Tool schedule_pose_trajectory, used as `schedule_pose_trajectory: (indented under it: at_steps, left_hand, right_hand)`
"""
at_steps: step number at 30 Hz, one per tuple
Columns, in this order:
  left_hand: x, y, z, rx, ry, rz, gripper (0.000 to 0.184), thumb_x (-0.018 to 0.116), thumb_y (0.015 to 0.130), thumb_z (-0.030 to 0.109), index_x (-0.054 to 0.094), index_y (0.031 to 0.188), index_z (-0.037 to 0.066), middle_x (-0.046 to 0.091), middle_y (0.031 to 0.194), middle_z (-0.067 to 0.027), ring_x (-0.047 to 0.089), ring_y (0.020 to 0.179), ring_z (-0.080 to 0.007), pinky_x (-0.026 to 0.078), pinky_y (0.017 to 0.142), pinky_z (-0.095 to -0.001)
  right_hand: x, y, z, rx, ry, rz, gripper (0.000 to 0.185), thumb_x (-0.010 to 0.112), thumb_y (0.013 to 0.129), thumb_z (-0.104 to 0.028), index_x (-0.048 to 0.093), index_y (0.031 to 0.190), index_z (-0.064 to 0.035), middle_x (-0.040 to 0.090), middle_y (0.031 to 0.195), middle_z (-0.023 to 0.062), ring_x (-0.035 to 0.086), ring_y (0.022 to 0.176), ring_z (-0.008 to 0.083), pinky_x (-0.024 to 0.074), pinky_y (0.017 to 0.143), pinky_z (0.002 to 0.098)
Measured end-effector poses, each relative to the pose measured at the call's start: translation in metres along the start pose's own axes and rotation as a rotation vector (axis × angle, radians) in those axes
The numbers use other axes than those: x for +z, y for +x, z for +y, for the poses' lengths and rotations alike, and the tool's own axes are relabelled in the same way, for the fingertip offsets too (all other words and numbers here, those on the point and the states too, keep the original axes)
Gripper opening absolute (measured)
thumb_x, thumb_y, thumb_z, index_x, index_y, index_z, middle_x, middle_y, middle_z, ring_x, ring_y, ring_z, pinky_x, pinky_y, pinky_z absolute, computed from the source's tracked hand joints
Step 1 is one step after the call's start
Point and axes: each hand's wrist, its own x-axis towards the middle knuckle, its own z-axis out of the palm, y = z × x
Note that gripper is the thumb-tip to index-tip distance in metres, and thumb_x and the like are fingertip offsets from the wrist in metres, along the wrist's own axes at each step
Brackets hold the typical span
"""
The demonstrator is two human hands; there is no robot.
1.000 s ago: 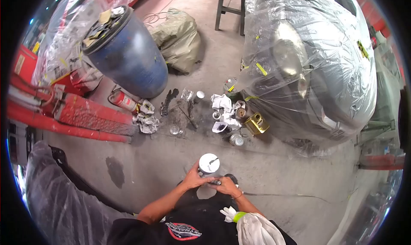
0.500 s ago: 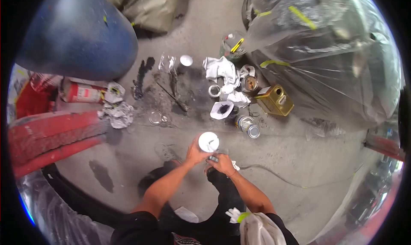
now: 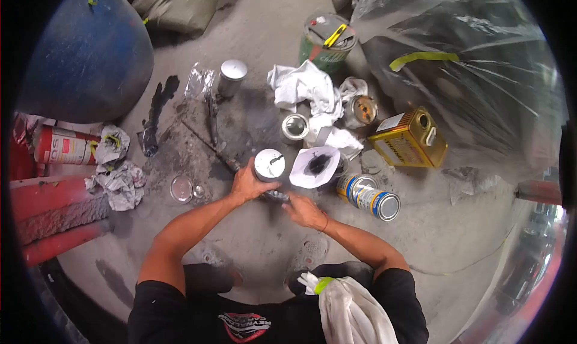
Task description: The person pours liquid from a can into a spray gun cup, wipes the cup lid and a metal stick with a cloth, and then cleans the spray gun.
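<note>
My left hand (image 3: 246, 185) is wrapped round the side of a cup with a white top (image 3: 269, 164), which has a dark mark on it. Just below the cup is a grey metal part (image 3: 276, 195), possibly of a spray gun; its lower side is hidden. The fingers of my right hand (image 3: 305, 212) pinch the right end of this part. A white paper funnel or filter (image 3: 315, 167) with a dark centre lies close to the right of the cup. Two cans (image 3: 377, 203) stand or lie right of my right hand.
A gold tin (image 3: 409, 138), an open can (image 3: 295, 127), a rusty can (image 3: 362, 111), white cloths (image 3: 306, 88) and a green bucket (image 3: 327, 43) are ahead. A grey can (image 3: 232, 78) and a glass lid (image 3: 181, 189) are at left. A blue barrel (image 3: 84, 55) and plastic sheeting (image 3: 469, 91) flank them.
My view has moved forward and down, closer to the cans on the floor. Both hands have come next to the paper funnel, still with the cup and metal part.
</note>
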Motion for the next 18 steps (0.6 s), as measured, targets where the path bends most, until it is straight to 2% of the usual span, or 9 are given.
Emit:
schedule_pose_trajectory:
  at_steps: [2,4,7,8,12,14,16,17,18]
  left_hand:
    - [0.007,0.005,-0.001,0.017,0.063,-0.012,0.095,0.085,0.057,0.052,0.048,0.125,-0.002,0.065,0.112,-0.0232,0.063,0.107,-0.0362,0.05,0.091,-0.0432]
    - [0.003,0.016,-0.003,-0.018,0.196,-0.103,0.1,0.082,0.058,0.056,0.045,0.129,-0.004,0.063,0.116,-0.0257,0.06,0.111,-0.0396,0.047,0.095,-0.0446]
    - [-0.002,0.018,-0.006,0.03,0.178,-0.19,0.11,0.08,0.06,0.059,0.037,0.138,-0.004,0.058,0.125,-0.0269,0.056,0.119,-0.0392,0.044,0.099,-0.0436]
    - [-0.002,0.021,-0.011,0.046,0.186,-0.2,0.11,0.08,0.06,0.059,0.037,0.138,-0.004,0.058,0.125,-0.0269,0.056,0.119,-0.0392,0.044,0.099,-0.0436]
    - [-0.007,0.027,-0.013,0.032,0.209,-0.289,0.114,0.079,0.062,0.064,0.033,0.139,-0.007,0.055,0.128,-0.0286,0.053,0.122,-0.0392,0.042,0.103,-0.0424]
    - [-0.01,0.022,-0.018,0.034,0.181,-0.307,0.117,0.078,0.062,0.066,0.032,0.139,-0.01,0.053,0.129,-0.0306,0.051,0.124,-0.04,0.04,0.106,-0.0414]
    - [-0.017,0.017,-0.017,-0.014,0.216,-0.328,0.119,0.077,0.062,0.067,0.031,0.14,-0.011,0.05,0.133,-0.0308,0.049,0.126,-0.0397,0.039,0.106,-0.0418]
    - [-0.023,0.015,-0.017,-0.058,0.27,-0.356,0.121,0.077,0.061,0.067,0.03,0.14,-0.012,0.047,0.136,-0.031,0.047,0.128,-0.0394,0.038,0.107,-0.0423]
    - [-0.028,0.018,-0.019,-0.054,0.269,-0.356,0.121,0.077,0.061,0.067,0.03,0.14,-0.012,0.047,0.136,-0.031,0.047,0.128,-0.0394,0.038,0.107,-0.0423]
  right_hand:
    - [-0.006,-0.005,0.006,0.078,-0.044,-0.023,0.034,0.058,0.089,-0.019,0.053,0.113,0.0046,0.062,0.097,0.0289,0.06,0.091,0.0473,0.047,0.081,0.0517]
    - [-0.018,-0.006,0.016,-0.011,-0.201,-0.142,0.041,0.058,0.09,-0.022,0.051,0.121,0.0035,0.062,0.101,0.0284,0.06,0.091,0.0478,0.0477,0.082,0.0506]
    - [-0.016,-0.04,0.019,-0.162,-0.147,0.188,0.041,0.059,0.091,-0.027,0.055,0.119,0.0031,0.065,0.094,0.0251,0.062,0.088,0.0458,0.0496,0.079,0.0483]
    - [-0.016,-0.055,0.024,-0.154,-0.147,0.206,0.041,0.059,0.091,-0.027,0.055,0.119,0.0031,0.065,0.094,0.0251,0.062,0.088,0.0458,0.0496,0.079,0.0483]
    - [-0.039,-0.147,0.036,0.459,0.128,0.19,0.038,0.07,0.087,-0.033,0.063,0.096,0.0039,0.068,0.091,0.0173,0.066,0.083,0.0262,0.0517,0.076,0.0357]
    - [-0.045,-0.195,0.036,0.648,0.23,0.519,0.044,0.076,0.082,-0.032,0.062,0.106,0.0019,0.069,0.092,0.0131,0.066,0.087,0.0211,0.0515,0.077,0.0347]
    - [-0.064,-0.214,0.008,0.71,0.291,0.94,0.061,0.081,0.075,-0.03,0.056,0.121,-0.0003,0.064,0.112,0.0152,0.063,0.097,0.0245,0.0504,0.082,0.0354]
    - [-0.074,-0.214,-0.007,0.709,0.287,0.941,0.061,0.081,0.075,-0.03,0.056,0.121,-0.0003,0.064,0.112,0.0152,0.063,0.097,0.0245,0.0504,0.082,0.0354]
    - [-0.088,-0.205,-0.022,0.499,0.111,1.069,0.068,0.083,0.072,-0.03,0.053,0.125,-0.0008,0.058,0.118,0.0197,0.061,0.102,0.0287,0.0498,0.084,0.0384]
